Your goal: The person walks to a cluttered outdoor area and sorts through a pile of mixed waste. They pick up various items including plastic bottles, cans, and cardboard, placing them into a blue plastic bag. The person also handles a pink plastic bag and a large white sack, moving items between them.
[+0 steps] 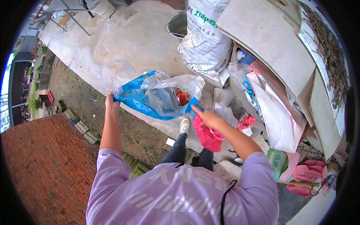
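Note:
My left hand grips the left rim of a blue and clear plastic bag. My right hand has hold of the bag's opposite rim, so its mouth is spread wide in front of me. Inside lie grey-white flat pieces, crumpled clear plastic and a red container. Directly below my right hand hangs a crumpled pink plastic bag; whether the fingers also grip it is hidden.
A tall white woven sack stands beyond the bag, beside a bucket. Large boards lean on the right over a white-and-pink sheet and loose plastic. A brick wall rises at left. The concrete slab ends at bare soil.

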`<state>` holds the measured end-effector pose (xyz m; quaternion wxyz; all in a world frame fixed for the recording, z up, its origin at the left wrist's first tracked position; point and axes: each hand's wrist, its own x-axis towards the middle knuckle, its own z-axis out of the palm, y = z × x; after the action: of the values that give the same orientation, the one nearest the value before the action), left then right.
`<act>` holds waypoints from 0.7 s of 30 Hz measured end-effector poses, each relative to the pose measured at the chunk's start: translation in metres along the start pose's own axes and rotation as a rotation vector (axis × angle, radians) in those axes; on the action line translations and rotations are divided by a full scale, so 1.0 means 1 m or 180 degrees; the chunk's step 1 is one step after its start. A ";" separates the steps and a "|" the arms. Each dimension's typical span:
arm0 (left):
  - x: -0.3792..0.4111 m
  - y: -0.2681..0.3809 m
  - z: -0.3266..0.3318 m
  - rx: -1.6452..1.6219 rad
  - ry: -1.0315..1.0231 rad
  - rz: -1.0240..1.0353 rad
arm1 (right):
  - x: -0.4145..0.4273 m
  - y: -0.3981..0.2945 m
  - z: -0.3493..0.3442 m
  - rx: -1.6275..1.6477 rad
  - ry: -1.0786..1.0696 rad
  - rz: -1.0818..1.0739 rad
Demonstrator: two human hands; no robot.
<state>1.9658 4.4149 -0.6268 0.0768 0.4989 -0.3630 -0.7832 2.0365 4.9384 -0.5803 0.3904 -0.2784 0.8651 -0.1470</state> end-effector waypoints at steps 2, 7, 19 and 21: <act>0.000 0.001 0.005 0.0212 0.0011 -0.0065 | 0.017 -0.009 -0.020 -0.0122 0.0303 0.0235; -0.004 -0.004 0.013 0.0280 -0.0010 -0.0119 | 0.047 0.002 -0.044 0.0480 0.0109 0.0388; -0.029 -0.034 0.060 0.0285 -0.0452 -0.0186 | 0.041 0.112 -0.104 0.0960 0.1542 0.0849; -0.043 -0.048 0.088 0.0360 -0.0706 -0.0199 | 0.025 0.128 -0.136 0.0797 0.2350 0.0998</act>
<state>1.9254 4.5140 -0.6056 -0.0165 0.4238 -0.3972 -0.8139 1.8730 5.0311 -0.5664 0.1026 -0.0223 0.9543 -0.2797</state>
